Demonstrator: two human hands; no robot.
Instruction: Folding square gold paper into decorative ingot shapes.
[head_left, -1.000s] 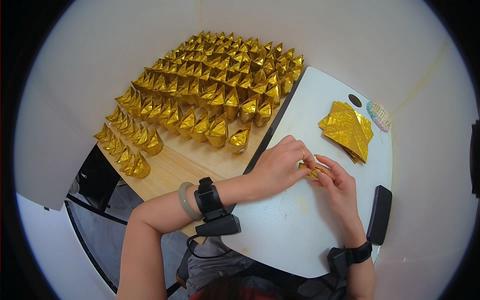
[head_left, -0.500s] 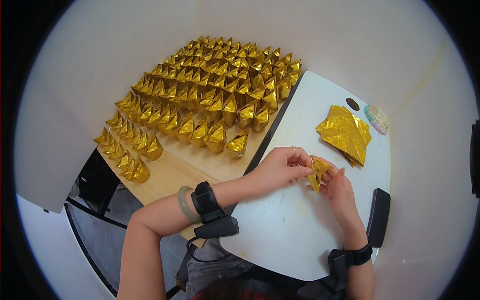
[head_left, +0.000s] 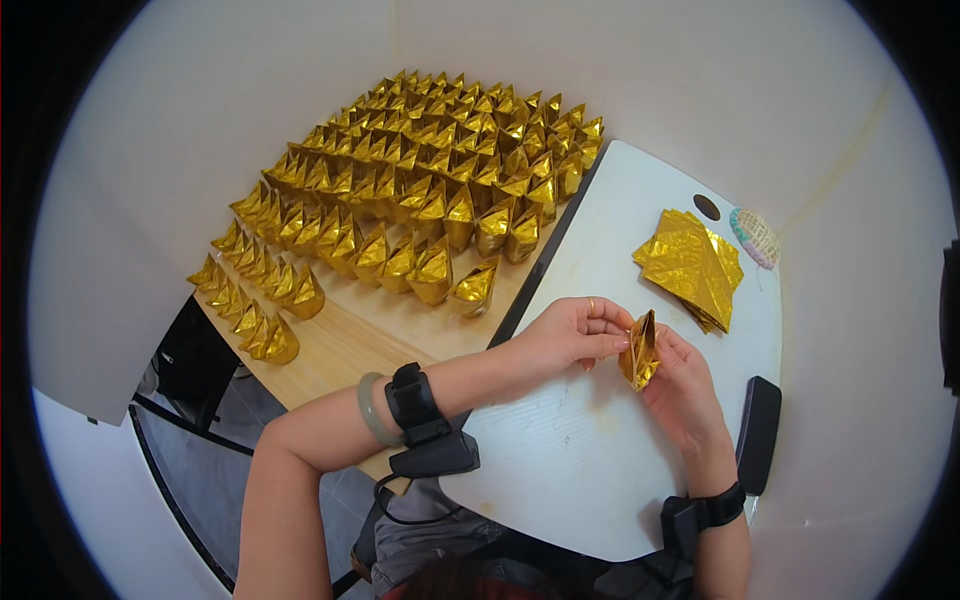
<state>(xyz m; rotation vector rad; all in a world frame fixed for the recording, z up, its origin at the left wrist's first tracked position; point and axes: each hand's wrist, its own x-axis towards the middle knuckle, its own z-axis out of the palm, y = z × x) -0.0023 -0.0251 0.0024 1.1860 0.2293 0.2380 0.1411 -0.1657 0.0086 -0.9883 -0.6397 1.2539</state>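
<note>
Between my two hands, above the white table, is a folded gold paper ingot [head_left: 639, 352] with a narrow opening showing between its sides. My left hand [head_left: 578, 335] pinches its left side with thumb and fingertips. The fingers of my right hand [head_left: 686, 388] grip it from the other side, partly hidden behind the paper. A fanned stack of gold paper sheets [head_left: 690, 265] lies on the table beyond my right hand. Many finished gold paper ingots [head_left: 430, 270] stand in rows to the left.
The rows stand on a wooden board [head_left: 385, 330] next to the white table [head_left: 560, 450]. A dark oblong object [head_left: 758, 435] lies at the table's right edge. A small woven item [head_left: 754, 238] sits by the stack, near the wall. A black wrist device [head_left: 430, 425] with a cable is on my left forearm.
The gold paper ingot has turned in my hands, so its opening now shows instead of a pointed, folded face. My right hand has shifted slightly. The stack and rows are unchanged.
</note>
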